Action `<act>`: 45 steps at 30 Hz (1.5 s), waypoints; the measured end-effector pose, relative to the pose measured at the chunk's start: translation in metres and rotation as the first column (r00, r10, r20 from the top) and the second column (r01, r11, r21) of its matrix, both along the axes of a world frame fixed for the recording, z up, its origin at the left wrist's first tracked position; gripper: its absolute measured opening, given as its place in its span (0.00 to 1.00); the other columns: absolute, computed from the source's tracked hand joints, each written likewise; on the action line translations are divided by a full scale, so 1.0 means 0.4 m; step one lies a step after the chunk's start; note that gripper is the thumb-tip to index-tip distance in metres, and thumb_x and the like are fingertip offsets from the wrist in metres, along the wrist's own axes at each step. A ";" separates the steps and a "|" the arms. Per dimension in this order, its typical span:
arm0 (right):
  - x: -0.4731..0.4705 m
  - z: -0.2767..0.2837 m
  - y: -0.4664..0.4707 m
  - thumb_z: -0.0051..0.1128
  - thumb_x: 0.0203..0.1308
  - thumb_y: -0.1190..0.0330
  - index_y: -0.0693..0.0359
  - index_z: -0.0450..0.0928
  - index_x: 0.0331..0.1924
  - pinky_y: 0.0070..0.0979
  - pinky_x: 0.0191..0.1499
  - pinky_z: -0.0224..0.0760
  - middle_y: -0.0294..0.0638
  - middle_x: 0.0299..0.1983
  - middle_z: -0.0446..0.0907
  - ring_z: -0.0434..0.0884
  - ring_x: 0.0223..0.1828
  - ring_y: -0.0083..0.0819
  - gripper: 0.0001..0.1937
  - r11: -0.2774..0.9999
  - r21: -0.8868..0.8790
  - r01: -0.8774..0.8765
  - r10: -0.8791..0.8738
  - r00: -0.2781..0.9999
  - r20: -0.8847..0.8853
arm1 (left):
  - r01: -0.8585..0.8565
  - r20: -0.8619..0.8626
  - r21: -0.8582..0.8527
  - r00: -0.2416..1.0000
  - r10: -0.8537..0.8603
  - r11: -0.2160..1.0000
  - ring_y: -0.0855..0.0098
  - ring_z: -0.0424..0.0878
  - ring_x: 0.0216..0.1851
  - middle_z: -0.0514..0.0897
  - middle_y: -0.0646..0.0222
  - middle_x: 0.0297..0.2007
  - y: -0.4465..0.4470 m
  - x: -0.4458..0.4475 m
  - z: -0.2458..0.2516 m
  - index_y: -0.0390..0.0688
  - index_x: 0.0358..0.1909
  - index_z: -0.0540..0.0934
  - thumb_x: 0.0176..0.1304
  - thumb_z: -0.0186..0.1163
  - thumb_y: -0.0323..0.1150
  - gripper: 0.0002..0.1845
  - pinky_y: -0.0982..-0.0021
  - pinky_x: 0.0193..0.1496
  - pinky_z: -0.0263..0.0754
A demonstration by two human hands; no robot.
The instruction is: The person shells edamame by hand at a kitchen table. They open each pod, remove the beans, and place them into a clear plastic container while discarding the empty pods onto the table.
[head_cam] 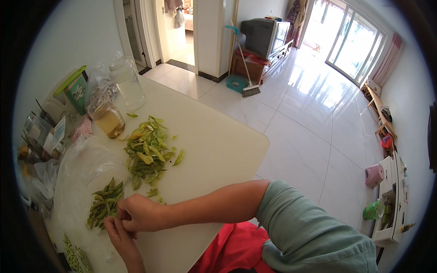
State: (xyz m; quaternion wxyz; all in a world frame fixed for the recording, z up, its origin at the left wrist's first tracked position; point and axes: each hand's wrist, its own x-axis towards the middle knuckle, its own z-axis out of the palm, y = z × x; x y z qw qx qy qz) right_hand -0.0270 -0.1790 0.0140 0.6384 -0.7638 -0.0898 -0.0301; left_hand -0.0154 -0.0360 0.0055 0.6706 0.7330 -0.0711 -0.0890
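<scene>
Both hands meet at the near edge of a small heap of whole green soybean pods (pixel 106 201) on a clear plastic bag (pixel 92 163). My right hand (pixel 145 212) has its fingers bent, and my left hand (pixel 119 230) touches it from below. Whatever lies between the fingertips is hidden. Beyond them, a larger pile of pods and opened hulls (pixel 148 153) rests on the pale table (pixel 211 136). Shelled green beans (pixel 75 256) lie in what looks like a plastic bag at the lower left.
A glass mug of yellowish liquid (pixel 108 119) and a tall clear jar (pixel 129 85) stand near the wall, beside a green container (pixel 76 90). Jars and bags crowd the left side. The table's rounded corner (pixel 264 140) juts over the tiled floor, with a broom (pixel 251 90) farther off.
</scene>
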 end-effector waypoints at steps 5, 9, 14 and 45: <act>0.002 -0.008 -0.001 0.58 0.45 0.72 0.69 0.74 0.25 0.31 0.28 0.72 0.49 0.21 0.78 0.79 0.23 0.41 0.08 0.996 -0.081 0.028 -0.022 0.997 0.069 | 0.025 0.039 0.068 0.999 -0.028 0.997 0.85 0.60 0.23 0.63 0.77 0.24 0.002 0.002 -0.001 0.45 0.34 0.62 0.71 0.41 0.36 0.08 0.81 0.24 0.56; 0.012 -0.022 -0.004 0.58 0.43 0.73 0.69 0.75 0.22 0.32 0.29 0.72 0.50 0.22 0.78 0.79 0.25 0.44 0.07 0.993 -0.116 0.035 -0.017 0.989 0.148 | 0.019 -0.082 -0.164 0.996 -0.032 0.986 0.85 0.64 0.26 0.66 0.76 0.27 0.006 -0.002 0.002 0.45 0.36 0.62 0.70 0.43 0.35 0.06 0.81 0.28 0.60; 0.011 -0.021 -0.002 0.58 0.42 0.74 0.70 0.74 0.22 0.32 0.30 0.72 0.50 0.21 0.77 0.79 0.26 0.43 0.07 0.991 -0.129 0.041 -0.018 0.985 0.169 | -0.045 -0.174 -0.290 0.985 -0.006 0.956 0.82 0.68 0.30 0.69 0.74 0.32 -0.008 -0.013 0.006 0.44 0.38 0.63 0.69 0.45 0.34 0.05 0.80 0.33 0.65; 0.010 -0.034 0.029 0.46 0.60 0.66 0.66 0.65 0.30 0.31 0.20 0.69 0.48 0.18 0.74 0.76 0.18 0.36 0.11 0.879 0.473 -0.060 0.195 0.950 -0.243 | -0.058 -0.045 -0.222 0.998 0.049 0.973 0.81 0.68 0.28 0.69 0.73 0.30 -0.003 -0.007 -0.030 0.43 0.44 0.65 0.71 0.41 0.43 0.13 0.78 0.31 0.68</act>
